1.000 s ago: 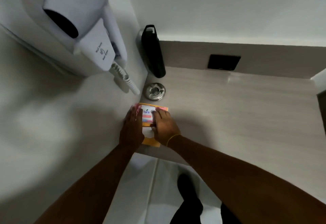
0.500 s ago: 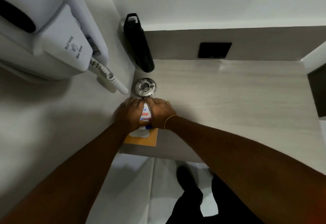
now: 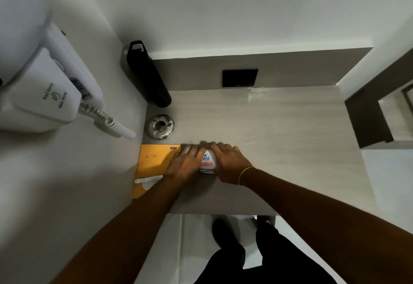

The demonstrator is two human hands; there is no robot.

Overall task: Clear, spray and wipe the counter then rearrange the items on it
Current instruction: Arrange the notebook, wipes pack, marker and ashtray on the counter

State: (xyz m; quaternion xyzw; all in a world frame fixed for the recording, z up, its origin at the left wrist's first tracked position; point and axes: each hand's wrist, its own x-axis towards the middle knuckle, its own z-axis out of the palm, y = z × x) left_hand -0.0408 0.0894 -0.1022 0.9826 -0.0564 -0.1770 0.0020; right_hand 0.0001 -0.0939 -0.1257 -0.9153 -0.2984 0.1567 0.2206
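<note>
2 hands, left hand point(image 3: 186, 165) and right hand point(image 3: 226, 163), clasp the wipes pack point(image 3: 207, 164); set it square at 3 o'clock of the envelope point(image 3: 152, 160).

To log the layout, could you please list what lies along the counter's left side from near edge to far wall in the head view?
Yellow envelope → metal ashtray → black bottle, in the far corner.

- The white packet point(image 3: 208, 162) is mostly hidden between the left hand point(image 3: 186, 165) and right hand point(image 3: 229, 163); its printed label is only partly readable.
- Both hands' fingertips point(image 3: 206, 144) are blurred.
- The envelope point(image 3: 153, 163)'s right side lies under the left hand.
- The hair dryer point(image 3: 38, 71) is cut off at the left edge.
</note>
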